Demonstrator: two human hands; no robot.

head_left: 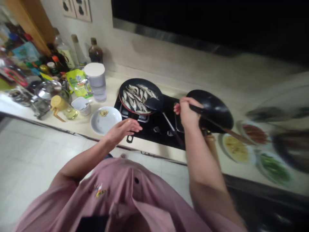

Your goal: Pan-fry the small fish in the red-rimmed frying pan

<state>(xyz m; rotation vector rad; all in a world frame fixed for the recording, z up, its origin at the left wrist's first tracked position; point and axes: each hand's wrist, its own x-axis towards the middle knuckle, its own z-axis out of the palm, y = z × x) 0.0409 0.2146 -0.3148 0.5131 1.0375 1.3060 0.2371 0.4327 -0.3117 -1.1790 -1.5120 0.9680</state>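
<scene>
My right hand (189, 112) is closed at the dark end of a long utensil with a brown wooden end (238, 136), which slants across the black wok (217, 106). What kind of utensil it is, I cannot tell. To the left, my left hand (125, 128) holds nothing, its fingers stretched out just above the stove's front edge. It is close to a white plate (96, 126) with a little chopped yellowish food (103, 113). Several small silvery fish (136, 96) lie in a frying pan (123, 86) on the stove. A black spatula (154, 103) rests over the pan's right rim.
Plates of yellow food (236, 148), reddish-brown food (256, 132) and green food (275, 167) stand at the right, blurred. A water pitcher (96, 83), an oil jug (65, 108) and several bottles crowd the left counter. A dark range hood (205, 22) hangs above.
</scene>
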